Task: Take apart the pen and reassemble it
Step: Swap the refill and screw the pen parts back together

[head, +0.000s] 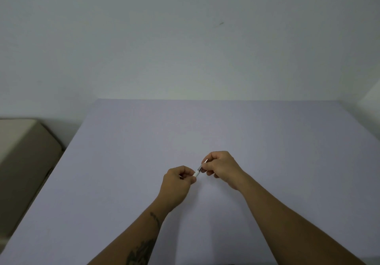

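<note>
Both hands hold a small pen (198, 171) just above the pale lilac table (226, 124), near its middle. My left hand (178, 180) pinches the white end of the pen. My right hand (221, 167) grips the silver, metallic end, a little higher and farther away. The pen slants up to the right between them. Only a short stretch of it shows; the fingers hide the rest. I cannot tell whether its parts are joined or separated.
A beige padded seat or box (24, 155) stands off the table's left edge. A plain pale wall (185, 38) rises behind the table's far edge.
</note>
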The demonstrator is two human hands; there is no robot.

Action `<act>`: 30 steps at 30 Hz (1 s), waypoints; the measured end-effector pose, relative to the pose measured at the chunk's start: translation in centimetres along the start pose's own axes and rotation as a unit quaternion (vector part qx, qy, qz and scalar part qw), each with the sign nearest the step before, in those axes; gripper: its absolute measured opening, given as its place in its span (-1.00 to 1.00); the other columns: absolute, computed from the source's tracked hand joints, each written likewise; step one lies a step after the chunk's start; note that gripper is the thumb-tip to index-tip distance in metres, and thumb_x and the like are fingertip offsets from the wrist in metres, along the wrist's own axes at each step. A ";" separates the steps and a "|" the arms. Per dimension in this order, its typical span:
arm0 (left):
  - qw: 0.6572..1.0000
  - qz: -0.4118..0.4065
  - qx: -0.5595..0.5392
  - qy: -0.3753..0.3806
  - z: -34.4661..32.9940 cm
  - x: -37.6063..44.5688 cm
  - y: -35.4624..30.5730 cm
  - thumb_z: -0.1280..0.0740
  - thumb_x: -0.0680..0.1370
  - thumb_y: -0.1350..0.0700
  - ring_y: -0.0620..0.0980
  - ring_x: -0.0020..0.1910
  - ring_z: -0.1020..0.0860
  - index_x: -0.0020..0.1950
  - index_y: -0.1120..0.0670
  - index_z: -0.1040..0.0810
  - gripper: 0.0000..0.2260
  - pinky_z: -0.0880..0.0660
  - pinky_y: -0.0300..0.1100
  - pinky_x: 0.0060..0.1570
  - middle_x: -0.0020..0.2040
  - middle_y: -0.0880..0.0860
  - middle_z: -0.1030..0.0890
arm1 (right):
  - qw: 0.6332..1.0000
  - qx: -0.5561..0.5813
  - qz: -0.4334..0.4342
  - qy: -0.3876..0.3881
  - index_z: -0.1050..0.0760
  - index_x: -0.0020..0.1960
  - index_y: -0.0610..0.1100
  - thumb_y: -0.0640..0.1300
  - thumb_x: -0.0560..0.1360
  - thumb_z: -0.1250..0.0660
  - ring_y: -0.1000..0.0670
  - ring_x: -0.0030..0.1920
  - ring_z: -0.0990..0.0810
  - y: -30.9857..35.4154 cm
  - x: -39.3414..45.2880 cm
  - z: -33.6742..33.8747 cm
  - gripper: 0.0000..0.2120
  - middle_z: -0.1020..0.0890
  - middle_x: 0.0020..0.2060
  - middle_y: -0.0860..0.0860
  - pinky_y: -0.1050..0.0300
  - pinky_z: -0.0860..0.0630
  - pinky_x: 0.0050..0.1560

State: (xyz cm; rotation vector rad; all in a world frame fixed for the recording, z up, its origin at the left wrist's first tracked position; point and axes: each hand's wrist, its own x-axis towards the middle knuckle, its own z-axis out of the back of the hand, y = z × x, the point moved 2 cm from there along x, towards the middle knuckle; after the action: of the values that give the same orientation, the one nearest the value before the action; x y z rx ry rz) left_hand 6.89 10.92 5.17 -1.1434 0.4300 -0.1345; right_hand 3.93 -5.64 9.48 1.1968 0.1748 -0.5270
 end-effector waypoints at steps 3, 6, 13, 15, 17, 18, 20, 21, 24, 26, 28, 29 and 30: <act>1.000 -0.004 0.001 -0.001 0.1 -0.2 -0.1 -0.43 0.49 0.18 -0.11 -0.38 -0.46 -0.13 0.05 -0.68 -0.95 -0.41 -0.30 -0.36 -0.28 0.00 -0.59 | 1.000 -0.022 0.013 -0.003 -0.65 -0.22 -0.11 -0.26 0.40 -0.39 0.10 -0.34 -0.62 0.1 0.0 0.1 -0.91 -0.73 -0.30 -0.04 0.28 -0.45 -0.37; 1.000 -0.011 0.004 0.004 0.1 -0.5 -0.3 -0.43 0.49 0.19 -0.10 -0.37 -0.45 -0.13 0.06 -0.68 -0.95 -0.40 -0.29 -0.35 -0.27 0.01 -0.58 | 0.998 -0.056 0.012 0.018 -0.60 -0.28 -0.12 -0.12 0.43 -0.40 0.09 -0.38 -0.56 0.2 -0.1 0.2 -0.87 -0.67 -0.39 0.00 0.25 -0.42 -0.37; 1.000 -0.014 0.002 0.014 0.0 -0.9 -0.9 -0.43 0.49 0.18 -0.08 -0.37 -0.44 -0.12 0.08 -0.68 -0.97 -0.39 -0.27 -0.35 -0.26 0.02 -0.57 | 0.995 -0.091 -0.004 0.034 -0.60 -0.13 -0.07 0.10 0.43 -0.43 0.04 -0.29 -0.60 0.3 -0.5 1.6 -0.77 -0.68 -0.26 -0.01 0.15 -0.47 -0.26; 1.000 -0.012 0.004 0.012 -0.1 -1.1 -1.0 -0.43 0.49 0.18 -0.08 -0.37 -0.44 -0.12 0.08 -0.68 -0.97 -0.39 -0.26 -0.35 -0.26 0.03 -0.57 | 0.997 -0.050 0.014 0.049 -0.63 -0.02 -0.03 -0.09 0.43 -0.46 0.06 -0.26 -0.62 0.3 -0.7 2.2 -0.86 -0.69 -0.22 0.00 0.16 -0.50 -0.24; 1.000 -0.010 0.003 0.011 -0.2 -1.2 -1.0 -0.44 0.49 0.18 -0.09 -0.38 -0.43 -0.11 0.08 -0.68 -0.97 -0.38 -0.28 -0.36 -0.26 0.02 -0.57 | 0.996 -0.043 0.033 0.065 -0.66 -0.03 -0.04 -0.24 0.42 -0.45 0.08 -0.27 -0.63 0.1 -0.9 2.3 -0.83 -0.69 -0.26 0.02 0.18 -0.50 -0.25; 1.000 -0.009 0.003 0.012 -0.3 -1.3 -1.0 -0.44 0.48 0.18 -0.09 -0.38 -0.43 -0.11 0.09 -0.68 -0.97 -0.38 -0.28 -0.36 -0.26 0.02 -0.57 | 0.996 -0.046 0.039 0.065 -0.68 -0.07 -0.05 -0.27 0.42 -0.44 0.09 -0.29 -0.63 -0.1 -1.0 2.3 -0.84 -0.69 -0.29 0.02 0.20 -0.49 -0.27; 1.000 -0.012 0.003 0.013 -0.4 -1.5 -1.1 -0.44 0.48 0.19 -0.09 -0.39 -0.43 -0.11 0.10 -0.68 -0.97 -0.37 -0.29 -0.38 -0.27 0.02 -0.57 | 0.997 -0.034 0.046 0.056 -0.68 -0.14 -0.07 -0.28 0.42 -0.44 0.09 -0.30 -0.62 -0.4 -1.2 2.2 -0.87 -0.69 -0.32 0.02 0.21 -0.48 -0.29; 1.000 -0.014 0.001 0.014 -0.5 -1.6 -1.2 -0.44 0.48 0.19 -0.09 -0.39 -0.42 -0.11 0.10 -0.68 -0.97 -0.37 -0.29 -0.38 -0.27 0.02 -0.56 | 0.997 -0.022 0.048 0.048 -0.68 -0.16 -0.08 -0.28 0.43 -0.44 0.08 -0.31 -0.62 -0.5 -1.4 2.1 -0.89 -0.68 -0.32 0.00 0.20 -0.47 -0.29; 1.000 -0.023 -0.004 0.016 -0.6 -1.8 -1.6 -0.43 0.49 0.20 -0.08 -0.39 -0.42 -0.11 0.11 -0.68 -0.97 -0.38 -0.27 -0.37 -0.27 0.03 -0.56 | 0.998 -0.004 0.058 0.016 -0.61 -0.24 -0.16 -0.18 0.44 -0.45 0.05 -0.33 -0.56 -1.1 -1.8 1.8 -0.90 -0.64 -0.36 -0.02 0.17 -0.45 -0.31; 0.999 -0.030 -0.009 0.017 -0.8 -2.0 -1.9 -0.43 0.49 0.19 -0.08 -0.39 -0.43 -0.11 0.10 -0.67 -0.97 -0.40 -0.26 -0.36 -0.27 0.02 -0.56 | 0.998 -0.002 0.057 0.000 -0.56 -0.26 -0.23 -0.07 0.45 -0.44 0.05 -0.35 -0.54 -1.4 -2.2 1.5 -0.77 -0.62 -0.41 0.00 0.18 -0.43 -0.32; 0.999 -0.035 -0.012 0.019 -1.3 -2.1 -2.2 -0.43 0.49 0.18 -0.08 -0.38 -0.43 -0.12 0.09 -0.67 -0.97 -0.40 -0.26 -0.36 -0.27 0.01 -0.56 | 0.998 -0.002 0.055 -0.003 -0.58 -0.21 -0.23 -0.01 0.46 -0.43 0.05 -0.34 -0.55 -1.6 -2.6 1.6 -0.73 -0.62 -0.40 0.02 0.18 -0.43 -0.32; 0.999 -0.036 -0.011 0.019 -1.5 -2.2 -2.3 -0.43 0.49 0.18 -0.09 -0.39 -0.44 -0.12 0.09 -0.67 -0.97 -0.40 -0.27 -0.37 -0.27 0.01 -0.56 | 0.999 0.014 0.051 -0.002 -0.59 -0.18 -0.21 -0.02 0.46 -0.43 0.05 -0.34 -0.56 -1.7 -2.7 1.9 -0.76 -0.64 -0.38 0.02 0.18 -0.43 -0.32; 0.999 -0.036 -0.010 0.018 -1.8 -2.3 -2.4 -0.43 0.49 0.18 -0.09 -0.39 -0.44 -0.12 0.08 -0.67 -0.97 -0.40 -0.28 -0.37 -0.27 0.01 -0.56 | 0.998 0.051 0.041 0.007 -0.59 -0.13 -0.19 -0.05 0.47 -0.44 0.05 -0.32 -0.57 -1.7 -2.9 2.3 -0.81 -0.66 -0.35 0.02 0.17 -0.44 -0.32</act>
State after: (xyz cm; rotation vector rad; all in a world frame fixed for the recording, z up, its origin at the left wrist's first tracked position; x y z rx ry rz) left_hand 4.38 9.14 7.32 -1.1787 0.4233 -0.2140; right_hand 0.30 -7.35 10.06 1.3015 0.1117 -0.4590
